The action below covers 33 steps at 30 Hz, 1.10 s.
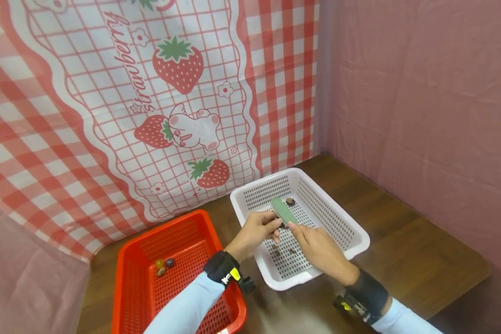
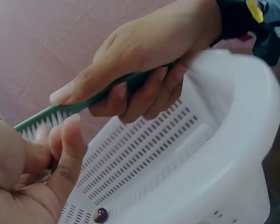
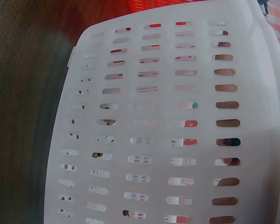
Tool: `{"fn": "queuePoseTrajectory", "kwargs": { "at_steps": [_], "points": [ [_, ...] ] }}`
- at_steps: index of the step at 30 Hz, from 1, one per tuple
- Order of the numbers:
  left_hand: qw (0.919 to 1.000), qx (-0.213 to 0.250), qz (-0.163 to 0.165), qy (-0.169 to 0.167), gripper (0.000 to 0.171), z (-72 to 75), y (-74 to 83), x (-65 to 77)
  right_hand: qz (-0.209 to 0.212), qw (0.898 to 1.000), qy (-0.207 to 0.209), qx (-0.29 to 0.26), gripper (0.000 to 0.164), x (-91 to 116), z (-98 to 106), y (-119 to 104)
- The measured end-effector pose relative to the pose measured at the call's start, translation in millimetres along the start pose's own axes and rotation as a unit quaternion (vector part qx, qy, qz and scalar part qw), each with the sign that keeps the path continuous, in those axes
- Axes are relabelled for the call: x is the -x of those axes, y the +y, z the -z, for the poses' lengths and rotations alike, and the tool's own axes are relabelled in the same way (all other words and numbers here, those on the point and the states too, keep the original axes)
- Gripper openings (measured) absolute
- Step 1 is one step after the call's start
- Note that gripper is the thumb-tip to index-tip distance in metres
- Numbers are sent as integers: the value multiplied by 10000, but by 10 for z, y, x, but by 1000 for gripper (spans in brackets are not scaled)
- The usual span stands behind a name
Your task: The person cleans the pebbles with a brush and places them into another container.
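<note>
In the head view my right hand [image 1: 323, 248] grips the handle of a green brush [image 1: 283, 211] over the white basket [image 1: 361, 241], with the thumb along its back. White bristles [image 2: 60, 112] show under the brush in the left wrist view. My left hand [image 1: 256, 229] is close under the bristles, fingers curled around a small dark object [image 1: 284, 227], mostly hidden by them. A round brown-and-cream piece [image 1: 290, 201] lies at the far end of the white basket, and brown pieces [image 1: 276, 251] lie nearer me. The right wrist view shows mainly the basket's slotted wall.
To the left stands a red basket [image 1: 208, 222] holding several small shiny balls [image 1: 160, 263], among them yellow and purple ones. Both baskets stand on a brown wooden table [image 1: 421, 250]. A strawberry-print cloth [image 1: 179, 139] hangs behind, and a pink cloth [image 1: 421, 102] on the right.
</note>
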<state>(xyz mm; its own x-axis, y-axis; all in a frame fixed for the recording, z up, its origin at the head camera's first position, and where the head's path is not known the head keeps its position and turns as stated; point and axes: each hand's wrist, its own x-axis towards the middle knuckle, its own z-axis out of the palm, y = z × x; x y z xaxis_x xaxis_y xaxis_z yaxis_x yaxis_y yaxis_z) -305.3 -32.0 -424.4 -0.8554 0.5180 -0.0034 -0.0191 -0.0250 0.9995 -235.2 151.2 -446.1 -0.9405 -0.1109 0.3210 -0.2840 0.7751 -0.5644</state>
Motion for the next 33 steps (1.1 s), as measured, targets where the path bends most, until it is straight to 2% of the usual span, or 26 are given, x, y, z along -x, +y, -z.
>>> {"fn": "queuePoseTrajectory", "kwargs": {
  "at_steps": [2,4,7,12,16,21,28,33],
  "points": [
    [9998,167,45,-69,31,-11,0,-10,34,10000,4,30,46,8,17,14],
    [9985,537,73,98,34,-2,19,-27,62,10000,51,3,48,7,21,21],
    [9929,1138,152,325,38,29,45,-52,41,9999,149,-59,47,3,18,28],
    [9840,1712,376,330,35,59,39,-52,-196,9991,161,-338,46,18,25,30],
    [9837,1733,387,276,35,79,5,-47,-333,9981,176,-480,47,26,14,27],
    [9854,1637,354,319,35,76,-6,-54,-305,9983,256,-435,48,14,25,28],
    [9832,1623,583,599,35,63,-28,-52,-289,9986,271,-349,48,11,25,25],
    [9804,1700,787,608,34,45,-46,-34,-182,9994,221,-201,48,20,16,16]
  ]
}}
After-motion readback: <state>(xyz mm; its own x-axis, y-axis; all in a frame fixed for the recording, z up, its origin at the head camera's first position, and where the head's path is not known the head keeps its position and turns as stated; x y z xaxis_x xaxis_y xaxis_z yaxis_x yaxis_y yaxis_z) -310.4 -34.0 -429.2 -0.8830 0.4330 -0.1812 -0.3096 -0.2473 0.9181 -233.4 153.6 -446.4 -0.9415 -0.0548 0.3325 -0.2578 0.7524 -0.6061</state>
